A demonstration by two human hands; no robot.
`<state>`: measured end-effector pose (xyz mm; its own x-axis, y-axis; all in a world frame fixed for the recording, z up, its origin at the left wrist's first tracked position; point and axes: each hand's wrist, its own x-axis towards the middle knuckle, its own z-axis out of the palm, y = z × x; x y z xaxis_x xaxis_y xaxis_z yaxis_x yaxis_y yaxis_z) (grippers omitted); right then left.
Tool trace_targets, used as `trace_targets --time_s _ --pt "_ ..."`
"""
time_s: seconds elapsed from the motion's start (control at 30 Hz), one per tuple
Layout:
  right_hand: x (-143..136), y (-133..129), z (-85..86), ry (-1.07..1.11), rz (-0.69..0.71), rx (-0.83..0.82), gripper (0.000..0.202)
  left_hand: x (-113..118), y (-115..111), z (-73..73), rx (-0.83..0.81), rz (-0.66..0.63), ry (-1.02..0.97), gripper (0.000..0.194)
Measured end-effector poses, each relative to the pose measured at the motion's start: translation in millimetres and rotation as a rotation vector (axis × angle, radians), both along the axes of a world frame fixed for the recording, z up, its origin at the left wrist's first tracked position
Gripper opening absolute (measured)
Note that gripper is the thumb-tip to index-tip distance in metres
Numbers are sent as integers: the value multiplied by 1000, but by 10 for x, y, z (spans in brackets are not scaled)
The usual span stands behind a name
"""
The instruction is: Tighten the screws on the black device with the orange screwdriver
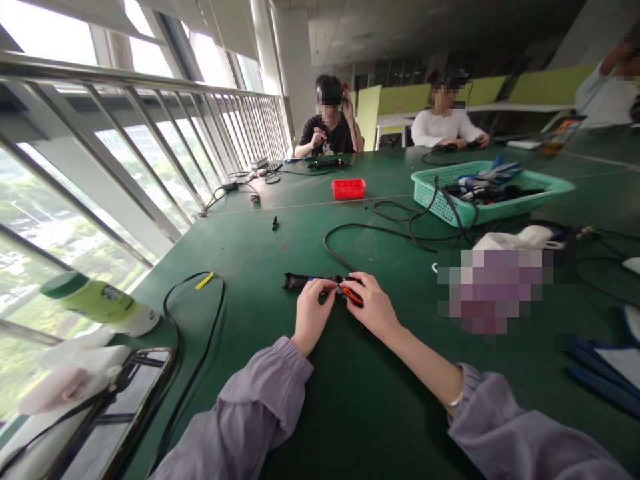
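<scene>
A black tool-like device (296, 282) lies on the green table, its dark barrel pointing left and a black cable running from its far side. My left hand (315, 308) is closed on its middle, fingertips near a small metallic part. On the right end, my right hand (371, 303) has its fingers bent round the device, beside an orange-red part (354, 296). The two hands' fingertips nearly meet. What exactly the fingertips pinch is too small to make out.
Beyond my hands are a red tray (349, 189), a small black piece (275, 223) and a teal basket (465, 212) of tools. A bottle (103, 303) and strapped phone (130, 393) lie left, blue gloves (603, 367) right. Several people sit across the table.
</scene>
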<state>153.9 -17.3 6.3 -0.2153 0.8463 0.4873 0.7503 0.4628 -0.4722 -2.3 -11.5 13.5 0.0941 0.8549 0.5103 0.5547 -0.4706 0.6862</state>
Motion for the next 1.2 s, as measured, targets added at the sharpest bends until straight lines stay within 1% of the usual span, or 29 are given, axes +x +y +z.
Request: trace_targets --time_s 0.17,0.33,0.47,0.57,0.7,0.87,0.97,1.07,1.13,1.2 --pt "3 21 -15 7 7 2 32 34 36 -23 0 -12 -1 8" --pt "1 28 -30 18 13 0 33 45 59 -30 19 -9 53 10" --pt "0 19 -33 38 1 0 36 52 39 -10 138 -25 230 16" --pt "19 12 -36 56 -40 -2 38 50 -7 -7 242 -2 386 20" --pt "74 12 -37 51 -77 -5 31 34 -44 -27 296 22 488 21" --pt "129 5 -13 29 -127 0 27 1 -40 -28 254 30 540 23" --pt "164 -8 6 -11 -170 14 23 -63 -81 -13 216 44 572 29" --pt "214 -2 2 -55 -202 18 18 -183 -191 -11 113 139 562 33" --pt "243 14 -17 -71 -200 7 16 -268 -298 -20 25 213 558 26" --pt "259 29 -38 -79 -189 -6 15 -332 -408 -32 -36 247 564 20"
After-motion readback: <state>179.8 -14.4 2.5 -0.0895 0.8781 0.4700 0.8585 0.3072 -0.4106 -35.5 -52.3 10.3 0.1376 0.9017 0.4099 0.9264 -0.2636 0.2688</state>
